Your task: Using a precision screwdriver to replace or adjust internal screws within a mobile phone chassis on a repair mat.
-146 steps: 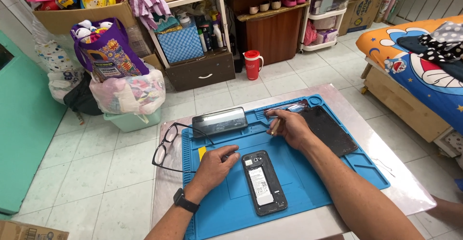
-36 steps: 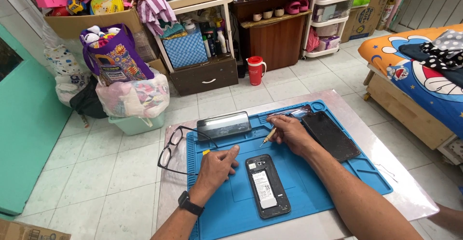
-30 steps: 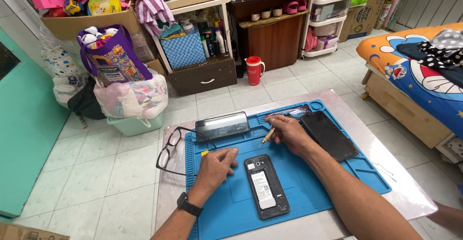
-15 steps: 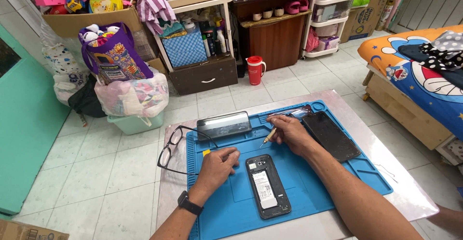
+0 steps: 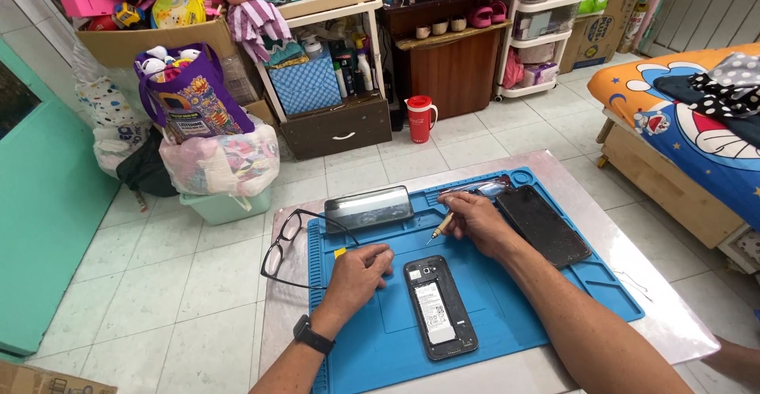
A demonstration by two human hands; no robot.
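The right hand pinches a screwdriver; the left hand, loosely curled and empty, rests beside the opened phone, whose tiny screws could roll off the blue mat.

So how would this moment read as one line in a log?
left hand: flat on blue mat | right hand: holds small screwdriver | opened phone: between hands

Matt blue rubbery mat; glossy black glass panel; smooth metal tabletop.

Bare mat lies right of the phone. Behind it, the slab, screwdriver and black panel block the way; glasses crowd the left edge.
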